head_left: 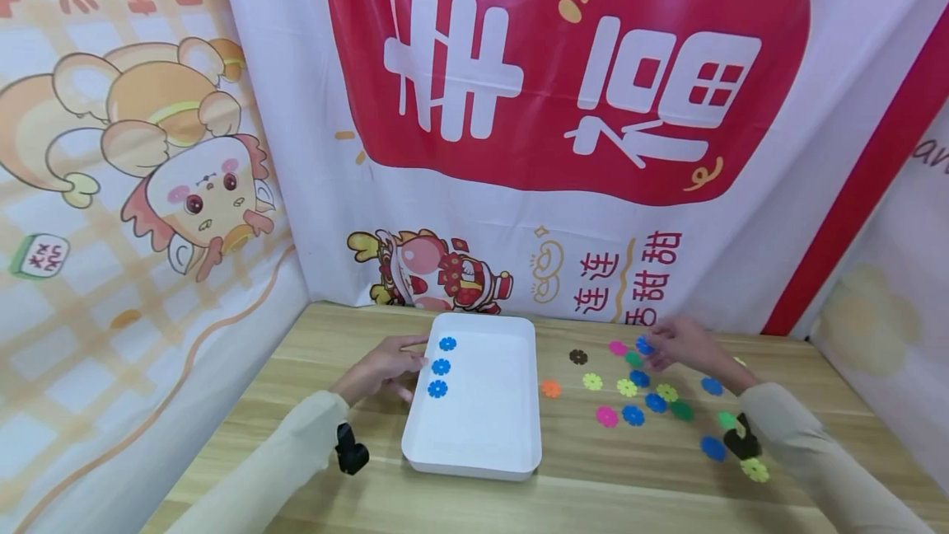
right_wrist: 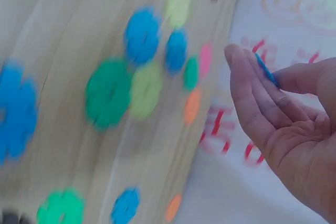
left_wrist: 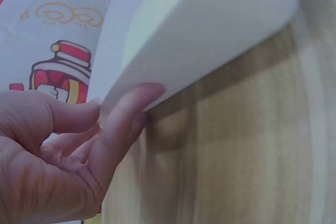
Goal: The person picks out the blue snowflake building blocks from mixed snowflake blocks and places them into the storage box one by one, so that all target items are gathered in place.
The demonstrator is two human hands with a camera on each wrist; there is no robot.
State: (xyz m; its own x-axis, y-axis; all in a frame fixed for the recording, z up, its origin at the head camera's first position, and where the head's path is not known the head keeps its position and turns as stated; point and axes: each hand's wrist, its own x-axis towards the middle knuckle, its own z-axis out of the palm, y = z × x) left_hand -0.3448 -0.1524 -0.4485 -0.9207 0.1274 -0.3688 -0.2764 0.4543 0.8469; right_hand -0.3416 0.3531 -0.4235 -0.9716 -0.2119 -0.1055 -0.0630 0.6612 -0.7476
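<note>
A white rectangular tray (head_left: 485, 427) rests on the wooden table. Three blue flower-shaped discs (head_left: 441, 367) form a column inside, along its left side. Beside that wall is my left hand (head_left: 387, 365), its fingers spread and relaxed; in the left wrist view the fingertips touch the outside of the tray wall (left_wrist: 220, 30). Over the far right of the table, my right hand (head_left: 678, 343) pinches a blue flower-shaped disc (right_wrist: 266, 70) between thumb and fingers. Below it lie loose discs, among them a dark green disc (right_wrist: 108, 94) and a pink disc (head_left: 618, 348).
More flower discs are scattered right of the tray, including an orange disc (head_left: 551, 388), a brown disc (head_left: 578, 357) and several yellow and blue ones. A printed cloth (head_left: 296, 105) hangs behind the table's back edge, with further cloth at both sides.
</note>
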